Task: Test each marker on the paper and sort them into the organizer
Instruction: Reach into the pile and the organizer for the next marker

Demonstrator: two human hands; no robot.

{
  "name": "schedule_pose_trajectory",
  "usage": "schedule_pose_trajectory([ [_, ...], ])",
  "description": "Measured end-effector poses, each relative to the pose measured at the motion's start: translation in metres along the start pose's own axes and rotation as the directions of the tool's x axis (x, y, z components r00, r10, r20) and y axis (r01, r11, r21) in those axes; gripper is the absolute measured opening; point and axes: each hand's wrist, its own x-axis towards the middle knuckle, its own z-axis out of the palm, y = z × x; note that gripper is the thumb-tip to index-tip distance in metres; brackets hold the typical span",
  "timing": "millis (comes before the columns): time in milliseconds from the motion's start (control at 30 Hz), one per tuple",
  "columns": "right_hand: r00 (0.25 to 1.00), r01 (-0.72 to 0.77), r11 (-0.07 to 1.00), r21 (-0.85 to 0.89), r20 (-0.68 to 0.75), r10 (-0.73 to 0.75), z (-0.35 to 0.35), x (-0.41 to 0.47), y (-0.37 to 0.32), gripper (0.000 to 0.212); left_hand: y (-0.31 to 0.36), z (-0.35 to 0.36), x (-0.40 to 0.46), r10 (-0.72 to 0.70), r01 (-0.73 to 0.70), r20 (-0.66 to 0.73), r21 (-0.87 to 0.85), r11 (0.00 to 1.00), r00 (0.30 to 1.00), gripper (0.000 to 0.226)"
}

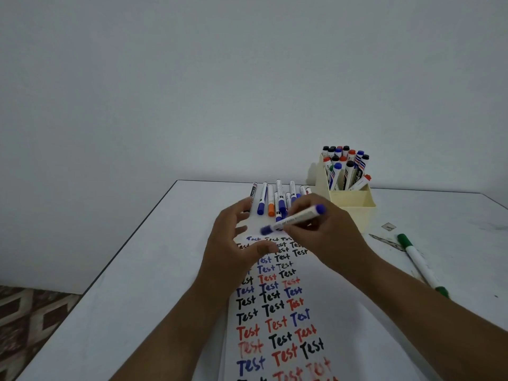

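Note:
A white paper [277, 323] lies lengthwise on the table, filled with rows of "Test" in black, red and blue. My right hand [324, 237] grips a blue marker [295, 219] with its cap on, held tilted just above the paper's far end. My left hand [236, 243] hovers beside it, fingers spread, holding nothing. Several loose markers [272, 199] lie in a row past the paper. A cream organizer [354, 202] at the back right holds several upright markers.
A green marker [420, 262] lies on the table to the right, close to my right forearm. A small metal ruler-like piece [384, 240] sits beside it. The white table's left edge [132, 237] runs diagonally, with patterned floor below. A plain wall stands behind.

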Motion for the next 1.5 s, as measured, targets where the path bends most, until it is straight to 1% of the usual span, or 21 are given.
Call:
schedule_pose_trajectory([
  [100,0.986,-0.168,0.945,0.279,0.035,0.165,-0.001,-0.008,-0.007,0.024,0.001,0.002,-0.003,0.096,-0.102,0.058,0.104,0.989,0.994,0.057],
  [167,0.971,-0.234,0.883,0.407,0.053,0.232,-0.001,-0.012,-0.011,0.026,0.001,0.002,-0.005,0.111,-0.119,0.062,0.136,0.984,0.992,0.043],
  [200,0.966,-0.250,0.862,0.440,0.054,0.253,-0.002,-0.013,-0.013,0.027,-0.001,0.002,-0.005,0.116,-0.124,0.060,0.156,0.980,0.991,0.039],
  [267,0.959,-0.271,0.845,0.460,0.056,0.277,-0.002,-0.017,-0.016,0.028,-0.003,0.003,-0.004,0.134,-0.148,0.078,0.206,0.967,0.988,0.035],
  [367,0.958,-0.274,0.853,0.444,0.049,0.283,-0.001,-0.021,-0.018,0.028,-0.003,0.007,-0.004,0.169,-0.206,0.154,0.270,0.940,0.973,0.042],
  [533,0.958,-0.269,0.847,0.458,0.034,0.285,-0.001,-0.025,-0.025,0.034,0.001,0.008,-0.005,0.141,-0.195,0.230,0.234,0.952,0.963,0.030],
  [700,0.941,-0.323,0.826,0.462,0.065,0.332,-0.004,-0.025,-0.025,0.025,0.004,0.008,-0.005,0.144,-0.190,0.234,0.190,0.963,0.962,0.038],
  [833,0.946,-0.318,0.826,0.464,0.095,0.310,-0.007,-0.026,-0.024,0.019,0.005,0.005,-0.004,0.104,-0.132,0.166,0.164,0.978,0.981,0.040],
  [933,0.939,-0.336,0.828,0.450,0.093,0.331,-0.008,-0.029,-0.024,0.016,0.003,0.005,-0.007,0.117,-0.145,0.206,0.128,0.981,0.972,0.048],
  [967,0.937,-0.336,0.810,0.481,0.082,0.341,-0.010,-0.029,-0.024,0.015,0.002,0.004,-0.007,0.090,-0.127,0.234,0.145,0.981,0.968,0.056],
  [1000,0.928,-0.344,0.764,0.545,0.072,0.367,-0.012,-0.028,-0.024,0.016,0.001,0.004,-0.007,0.052,-0.101,0.251,0.183,0.978,0.966,0.065],
  [1033,0.911,-0.359,0.697,0.621,0.069,0.407,-0.015,-0.026,-0.022,0.017,0.000,0.004,-0.006,0.021,-0.082,0.248,0.239,0.967,0.968,0.073],
  [1067,0.892,-0.373,0.629,0.683,0.076,0.446,-0.019,-0.024,-0.020,0.015,0.000,0.003,-0.005,0.005,-0.076,0.231,0.301,0.950,0.973,0.078],
  [1133,0.857,-0.403,0.554,0.728,0.089,0.507,-0.024,-0.020,-0.009,0.009,0.001,0.003,-0.003,0.000,-0.089,0.201,0.434,0.896,0.980,0.087],
  [1200,0.820,-0.437,0.527,0.729,0.083,0.566,-0.025,-0.020,0.005,0.014,-0.002,0.002,-0.002,-0.021,-0.088,0.174,0.596,0.798,0.984,0.094],
  [1233,0.804,-0.451,0.527,0.720,0.072,0.590,-0.025,-0.021,0.012,0.019,-0.004,0.001,-0.001,-0.052,-0.065,0.153,0.670,0.740,0.987,0.098],
  [1300,0.791,-0.464,0.540,0.702,0.054,0.609,-0.024,-0.024,0.021,0.022,-0.009,-0.001,0.001,-0.180,0.029,0.107,0.781,0.624,0.978,0.103],
  [1367,0.786,-0.466,0.538,0.702,0.049,0.616,-0.024,-0.025,0.026,0.017,-0.015,0.000,0.002,-0.280,0.074,0.099,0.834,0.546,0.955,0.102],
  [1433,0.786,-0.469,0.535,0.702,0.055,0.616,-0.024,-0.026,0.030,0.016,-0.023,0.001,0.002,-0.271,0.024,0.143,0.847,0.532,0.952,0.098],
  [1500,0.789,-0.472,0.536,0.700,0.064,0.611,-0.023,-0.026,0.031,0.021,-0.029,0.001,0.002,-0.257,-0.023,0.183,0.852,0.523,0.949,0.102],
])
